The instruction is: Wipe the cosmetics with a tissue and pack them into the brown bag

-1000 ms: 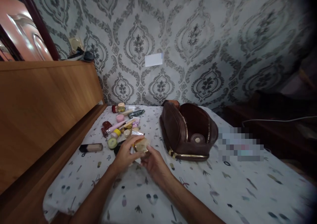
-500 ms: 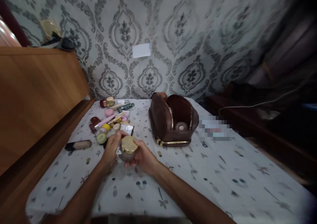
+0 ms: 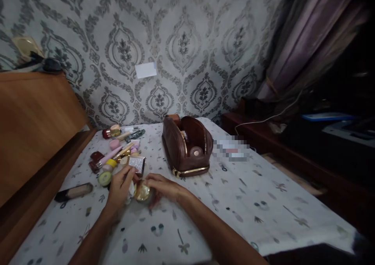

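A round jar with a shiny gold lid (image 3: pixel 143 191) is in front of me, low over the cloth. My right hand (image 3: pixel 166 187) curves over its right side, fingers closed around it and partly blurred. My left hand (image 3: pixel 119 185) is closed at the jar's left, holding a crumpled white tissue (image 3: pixel 131 194) against its side. Just behind the hands lies a glittery silver square case (image 3: pixel 137 165). A green-lidded round tub (image 3: pixel 104 178) sits left of my left hand. The brown cosmetic bag (image 3: pixel 187 148) stands unzipped to the right, its inside partly visible.
Several cosmetics, among them a pink tube (image 3: pixel 109 157) and a pink-lidded pot (image 3: pixel 114 144), lie at the back left. A foundation tube (image 3: pixel 74 192) lies near the wooden cabinet (image 3: pixel 38 112). A pixelated item (image 3: pixel 233 148) lies right of the bag.
My view has swung to the right. The jar has tilted and dropped lower in my hands. My right hand has shifted over its upper side, and the white tissue shows more plainly.
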Tool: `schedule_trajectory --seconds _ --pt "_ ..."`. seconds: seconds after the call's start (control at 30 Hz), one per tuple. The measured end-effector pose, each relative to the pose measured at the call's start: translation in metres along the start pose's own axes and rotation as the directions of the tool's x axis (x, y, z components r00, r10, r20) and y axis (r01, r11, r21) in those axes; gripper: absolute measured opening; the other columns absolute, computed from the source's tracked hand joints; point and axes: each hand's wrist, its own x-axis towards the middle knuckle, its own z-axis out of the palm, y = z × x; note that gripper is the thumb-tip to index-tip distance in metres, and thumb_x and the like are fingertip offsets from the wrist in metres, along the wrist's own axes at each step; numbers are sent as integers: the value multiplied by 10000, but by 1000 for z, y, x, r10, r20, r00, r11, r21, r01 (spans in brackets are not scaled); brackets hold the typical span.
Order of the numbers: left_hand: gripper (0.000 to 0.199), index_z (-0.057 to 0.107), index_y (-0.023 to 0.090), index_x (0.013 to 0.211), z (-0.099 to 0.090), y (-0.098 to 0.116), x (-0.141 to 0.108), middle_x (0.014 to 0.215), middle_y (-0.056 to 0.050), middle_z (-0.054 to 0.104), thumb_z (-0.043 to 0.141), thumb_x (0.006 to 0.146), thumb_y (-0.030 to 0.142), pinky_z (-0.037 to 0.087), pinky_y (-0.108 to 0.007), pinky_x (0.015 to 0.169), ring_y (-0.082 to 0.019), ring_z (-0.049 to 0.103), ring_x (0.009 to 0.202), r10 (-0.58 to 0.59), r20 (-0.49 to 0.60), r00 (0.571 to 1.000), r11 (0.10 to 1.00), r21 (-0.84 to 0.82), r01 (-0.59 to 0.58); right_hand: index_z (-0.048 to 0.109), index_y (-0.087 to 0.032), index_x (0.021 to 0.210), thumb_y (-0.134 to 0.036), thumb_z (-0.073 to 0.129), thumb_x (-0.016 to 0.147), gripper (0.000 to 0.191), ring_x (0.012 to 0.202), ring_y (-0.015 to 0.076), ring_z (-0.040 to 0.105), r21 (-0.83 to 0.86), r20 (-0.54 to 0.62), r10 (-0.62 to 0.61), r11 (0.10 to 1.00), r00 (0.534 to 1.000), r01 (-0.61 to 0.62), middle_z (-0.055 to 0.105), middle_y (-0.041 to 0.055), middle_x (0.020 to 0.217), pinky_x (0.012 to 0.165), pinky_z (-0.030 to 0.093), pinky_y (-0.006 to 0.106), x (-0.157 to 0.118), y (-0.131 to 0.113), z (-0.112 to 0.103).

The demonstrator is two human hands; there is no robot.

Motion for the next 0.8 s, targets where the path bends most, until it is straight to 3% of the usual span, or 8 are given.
schedule_trajectory --seconds 0.1,0.23,0.33,0.4,0.47,0.6,0.7,0.8 --pt "352 596 205 696 -7 0 7 567 18 605 471 919 446 468 -271 650 -164 585 593 11 -72 997 999 33 -9 621 -186 948 -562 659 795 408 401 130 610 -29 -44 -28 999 999 26 696 -3 699 348 383 193 6 5 1" --pt "374 582 200 697 -30 -7 27 587 19 600 429 934 446 467 -263 649 -159 590 619 8 -124 992 988 153 11 659 -203 917 -568 563 868 381 399 122 566 -247 -129 -111 966 985 77 672 -9 712 373 364 221 7 5 9" --pt "347 604 191 748 -55 -25 60 619 17 623 441 929 438 461 -257 617 -158 595 624 -21 -151 988 968 245 58 696 -228 942 -503 497 919 340 668 176 650 -440 -109 -280 874 954 206 704 9 824 595 473 269 0 -1 15" --pt "288 636 175 815 -73 -44 90 640 16 635 474 913 393 475 -265 628 -167 623 655 -58 -168 984 938 327 111 702 -249 1014 -456 463 939 325 895 221 659 -559 -85 -349 792 933 245 727 24 947 788 481 318 -4 -6 17" --pt "255 657 149 868 -91 -66 124 658 9 639 511 917 353 501 -286 664 -177 648 697 -113 -185 976 886 426 184 690 -261 1083 -429 423 954 341 992 244 650 -633 -68 -359 737 931 238 732 37 1033 884 457 355 -6 -9 18" --pt "289 626 149 1127 -118 -104 182 1087 -70 669 603 935 363 563 -393 800 -194 661 915 -205 -210 956 726 623 292 680 -289 1156 -430 395 968 369 1068 262 652 -663 -54 -345 714 937 225 727 44 1141 932 460 382 -5 -7 16" --pt "334 597 173 1216 -125 -125 211 1231 -92 623 618 929 342 554 -445 877 -232 638 1048 -221 -211 952 591 748 303 682 -338 1185 -455 447 954 350 1134 266 636 -641 -81 -385 727 919 248 715 27 1201 979 458 377 -5 -3 9" --pt "355 586 176 1241 -121 -142 231 1282 -100 600 624 925 332 534 -478 920 -252 614 1110 -191 -159 969 490 840 234 691 -359 1190 -467 506 927 339 1099 280 652 -667 -99 -418 701 903 252 720 36 1189 959 475 381 -2 -1 1"
